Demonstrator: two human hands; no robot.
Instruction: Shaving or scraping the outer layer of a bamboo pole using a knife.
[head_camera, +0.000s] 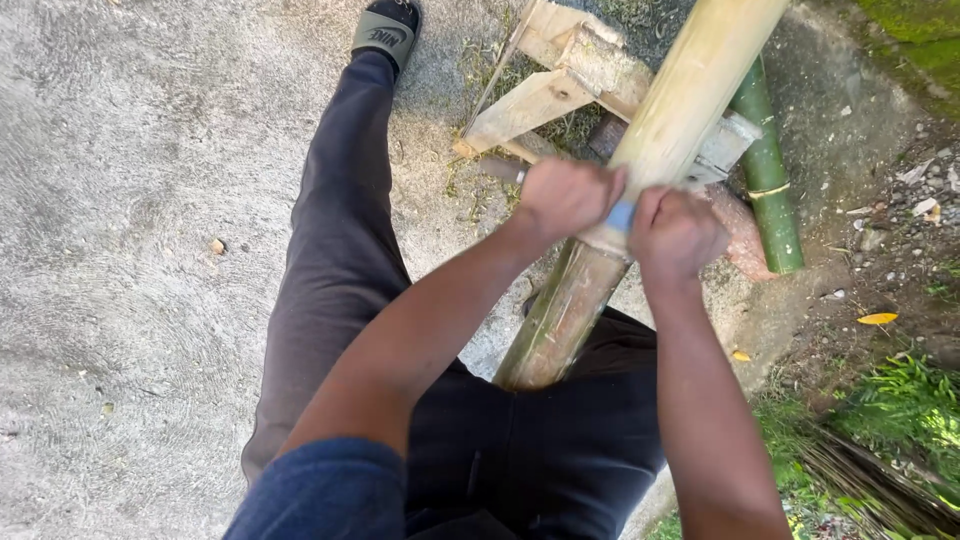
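A thick bamboo pole (668, 120) runs from my lap up to the top right, pale and scraped on its upper part, still greenish brown near my body (556, 320). My left hand (565, 195) and my right hand (675, 235) are both closed around a two-handled blade that lies across the pole; only a blue handle piece (621, 216) shows between them, and a metal end sticks out left of my left hand. The cutting edge itself is hidden under my hands.
The pole rests on a rough wooden stand (560, 85) on the concrete ground (130, 250). A green bamboo piece (768, 180) leans beside it. My leg stretches left to a dark sandal (385, 35). Grass and twigs (880, 430) lie at the lower right.
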